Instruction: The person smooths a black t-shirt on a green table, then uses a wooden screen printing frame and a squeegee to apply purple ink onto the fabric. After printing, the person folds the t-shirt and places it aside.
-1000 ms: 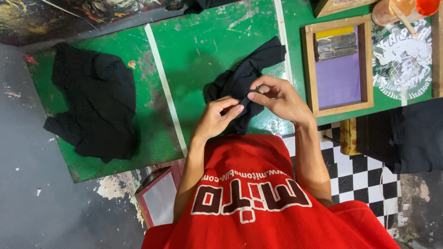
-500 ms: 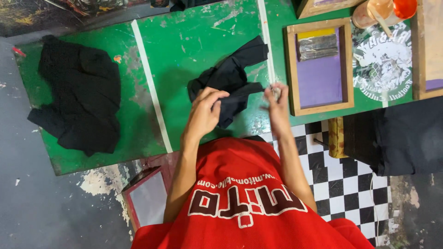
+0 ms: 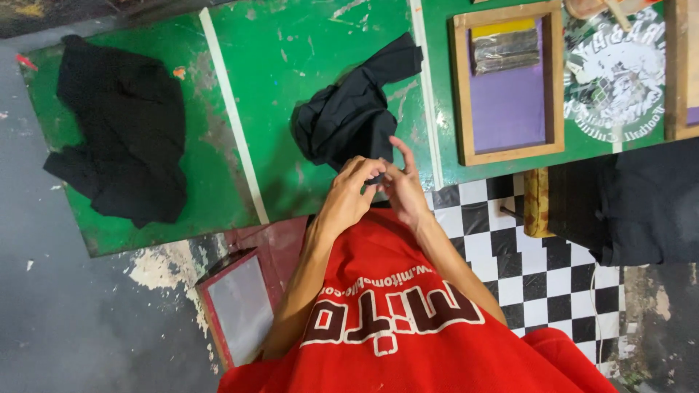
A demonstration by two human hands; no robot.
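Black cloth is what both hands work on: the left hand (image 3: 349, 191) and the right hand (image 3: 399, 188) meet at the near edge of the green table (image 3: 291, 65), fingers curled together around a small dark bit of the crumpled black garment (image 3: 353, 116) that lies just beyond them. The left hand's fingers are bent in a pinch on that edge, while the right hand is half open, its index finger raised and its thumb pressing toward the left fingers; how firmly either grips is hard to tell, since the piece between them is tiny. The garment sits bunched close to the person, probably so its hem stays within reach. A second black garment (image 3: 120, 138) lies spread well apart on the table's left end. To the right rests a wooden printing frame (image 3: 507, 80) with a purple screen, beside a white printed design (image 3: 619, 73).
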